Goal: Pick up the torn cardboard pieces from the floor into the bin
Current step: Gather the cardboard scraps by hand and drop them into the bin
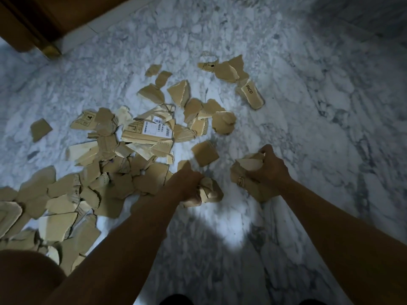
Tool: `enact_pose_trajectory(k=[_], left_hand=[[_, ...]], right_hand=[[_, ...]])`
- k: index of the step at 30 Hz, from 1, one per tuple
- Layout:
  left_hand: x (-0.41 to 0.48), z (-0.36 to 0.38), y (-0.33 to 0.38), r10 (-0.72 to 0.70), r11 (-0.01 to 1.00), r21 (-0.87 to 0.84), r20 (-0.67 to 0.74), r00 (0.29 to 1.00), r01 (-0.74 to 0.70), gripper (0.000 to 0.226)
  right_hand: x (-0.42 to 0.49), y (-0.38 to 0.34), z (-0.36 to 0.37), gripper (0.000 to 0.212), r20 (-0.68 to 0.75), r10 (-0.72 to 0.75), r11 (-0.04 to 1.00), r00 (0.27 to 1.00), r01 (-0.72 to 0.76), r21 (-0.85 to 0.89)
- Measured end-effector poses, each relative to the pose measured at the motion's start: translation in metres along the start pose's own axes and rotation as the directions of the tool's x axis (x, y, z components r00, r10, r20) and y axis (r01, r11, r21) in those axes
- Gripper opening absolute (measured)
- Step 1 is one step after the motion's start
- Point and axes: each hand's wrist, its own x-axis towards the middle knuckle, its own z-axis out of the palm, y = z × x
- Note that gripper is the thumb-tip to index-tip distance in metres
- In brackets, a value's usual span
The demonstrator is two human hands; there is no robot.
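Observation:
Several torn brown cardboard pieces lie scattered over the marble floor (pixel 308 106), thickest at the left and middle. One larger piece carries a white barcode label (pixel 154 127); another at the back right reads "PICO" (pixel 251 93). My left hand (pixel 187 183) grips a clump of cardboard pieces (pixel 210 191) low over the floor. My right hand (pixel 272 167) grips another bunch of cardboard pieces (pixel 247 172). No bin is in view.
A wooden door or furniture edge (pixel 28 25) stands at the top left. My knee (pixel 26 274) shows at the bottom left. Bare marble stretches to the right and toward me.

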Motion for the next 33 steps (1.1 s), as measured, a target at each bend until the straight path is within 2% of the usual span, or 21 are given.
enact_pose_trajectory(k=[2,5,8,11,12,15,18,21,22,23,25,26,28,30,31,33], left_hand=[[0.0,0.002,0.0,-0.012,1.0,0.018,-0.019,1.0,0.012,0.046],[-0.002,0.004,0.003,-0.002,0.997,0.081,-0.048,0.999,0.006,0.045],[-0.003,0.003,0.004,0.056,0.985,0.165,-0.099,0.993,-0.04,0.044],[-0.007,0.01,0.0,0.049,0.996,0.08,-0.075,0.996,-0.043,0.05],[-0.008,0.012,-0.003,0.027,1.0,0.015,-0.059,0.998,-0.026,0.054],[-0.01,0.001,-0.029,-0.02,0.992,-0.123,-0.097,0.995,0.008,0.063],[-0.008,-0.017,-0.057,-0.017,0.997,-0.073,-0.168,0.986,0.005,0.051],[0.003,-0.018,-0.064,0.048,0.997,-0.052,-0.215,0.975,-0.061,0.048],[0.007,-0.015,-0.064,0.047,0.997,-0.051,-0.21,0.977,-0.059,0.051],[0.011,-0.012,-0.064,0.021,0.998,-0.056,-0.2,0.98,-0.033,0.053],[0.018,-0.008,-0.066,-0.034,0.995,-0.096,-0.225,0.974,0.012,0.057],[0.02,-0.005,-0.068,-0.061,0.992,-0.124,-0.25,0.966,0.03,0.056],[0.018,-0.004,-0.066,-0.09,0.99,-0.128,-0.298,0.95,0.054,0.038],[0.018,-0.004,-0.064,-0.066,0.998,-0.024,-0.328,0.942,0.062,0.014],[0.017,-0.003,-0.062,-0.052,0.998,0.008,-0.337,0.94,0.059,0.012],[0.014,-0.002,-0.061,-0.027,0.997,0.058,-0.367,0.93,0.052,0.016]], right_hand=[[0.004,-0.003,-0.002,0.072,0.015,0.019,0.999,1.0,-0.02,0.035],[0.012,-0.012,-0.003,0.055,0.101,0.042,0.999,0.994,-0.041,-0.009],[0.017,-0.032,0.0,0.069,0.114,0.021,0.999,0.993,-0.024,0.024],[0.019,-0.055,0.005,0.073,0.112,-0.074,0.996,0.991,0.067,0.062],[0.021,-0.061,0.008,0.068,0.124,-0.111,0.993,0.986,0.104,0.064],[0.024,-0.088,0.022,0.032,0.182,-0.238,0.97,0.954,0.242,0.0],[0.027,-0.108,0.044,0.019,0.166,-0.357,0.929,0.919,0.368,-0.037],[0.031,-0.112,0.066,0.029,0.121,-0.421,0.905,0.899,0.424,-0.008],[0.033,-0.112,0.07,0.025,0.122,-0.416,0.907,0.901,0.421,-0.017],[0.033,-0.112,0.071,0.024,0.128,-0.425,0.901,0.896,0.432,-0.033],[0.039,-0.111,0.072,0.037,0.158,-0.426,0.896,0.891,0.439,-0.062],[0.041,-0.11,0.073,0.035,0.165,-0.409,0.904,0.898,0.423,-0.06],[0.038,-0.114,0.071,0.021,0.142,-0.407,0.907,0.902,0.417,-0.051],[0.038,-0.113,0.076,0.027,0.086,-0.408,0.912,0.909,0.41,-0.005],[0.038,-0.111,0.08,0.026,0.07,-0.401,0.916,0.913,0.401,0.017],[0.042,-0.104,0.088,0.044,0.083,-0.377,0.926,0.922,0.377,0.02]])
